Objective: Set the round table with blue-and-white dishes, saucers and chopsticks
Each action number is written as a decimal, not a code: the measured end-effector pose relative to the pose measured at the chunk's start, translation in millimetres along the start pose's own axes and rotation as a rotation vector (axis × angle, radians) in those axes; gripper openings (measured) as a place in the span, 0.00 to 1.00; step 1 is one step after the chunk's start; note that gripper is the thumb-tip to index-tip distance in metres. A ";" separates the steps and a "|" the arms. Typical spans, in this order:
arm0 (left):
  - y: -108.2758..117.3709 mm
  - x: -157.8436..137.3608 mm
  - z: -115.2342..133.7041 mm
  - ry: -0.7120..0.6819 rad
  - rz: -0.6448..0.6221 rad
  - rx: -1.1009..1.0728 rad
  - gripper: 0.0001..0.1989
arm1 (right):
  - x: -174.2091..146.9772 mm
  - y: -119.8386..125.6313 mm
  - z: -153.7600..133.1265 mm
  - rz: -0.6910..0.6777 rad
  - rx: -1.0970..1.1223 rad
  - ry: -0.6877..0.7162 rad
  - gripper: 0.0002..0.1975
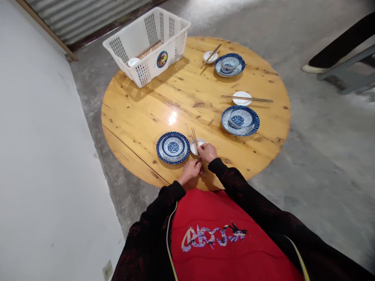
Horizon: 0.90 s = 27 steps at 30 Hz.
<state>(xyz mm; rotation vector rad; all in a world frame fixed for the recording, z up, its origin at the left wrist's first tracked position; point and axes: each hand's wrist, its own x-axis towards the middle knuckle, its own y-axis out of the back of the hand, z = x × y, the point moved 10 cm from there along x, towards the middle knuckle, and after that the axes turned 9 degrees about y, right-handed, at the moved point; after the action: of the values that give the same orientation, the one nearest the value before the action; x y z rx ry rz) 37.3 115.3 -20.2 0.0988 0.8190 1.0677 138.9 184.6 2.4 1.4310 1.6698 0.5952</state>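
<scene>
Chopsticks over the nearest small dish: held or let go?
Held: the right hand grips the chopsticks over the small white dish, while the left hand is at their near end. Contact with the dish: cannot tell.

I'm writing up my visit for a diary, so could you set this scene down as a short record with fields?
Surface: round wooden table
Right hand: pinching chopsticks that cross a small white dish
Left hand: at their near end; grip unclear
Nearest plate: blue and white, left of that dish
Other settings: two patterned plates bearing bowls, near white dishes crossed by chopsticks
Basket: white plastic, table's far left
</scene>
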 end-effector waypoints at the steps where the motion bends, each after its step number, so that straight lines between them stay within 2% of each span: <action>1: -1.8 0.3 0.4 0.004 -0.015 -0.003 0.15 | 0.2 -0.2 -0.2 -0.001 0.004 0.003 0.16; 6: -6.8 0.6 1.8 0.015 -0.059 -0.011 0.14 | 0.7 0.8 0.6 -0.004 0.029 0.001 0.15; 18: 1.1 2.6 1.2 -0.038 0.034 0.210 0.12 | -4.4 1.2 9.6 -0.001 0.129 -0.068 0.14; 27: 8.5 2.6 0.1 -0.048 0.061 0.274 0.14 | -5.2 -5.5 16.0 -0.003 0.221 -0.121 0.13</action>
<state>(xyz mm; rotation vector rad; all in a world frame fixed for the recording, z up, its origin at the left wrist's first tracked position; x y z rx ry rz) 31.7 121.7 -17.7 0.3812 0.9204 1.0015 149.0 175.7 -9.1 1.5874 1.6812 0.3216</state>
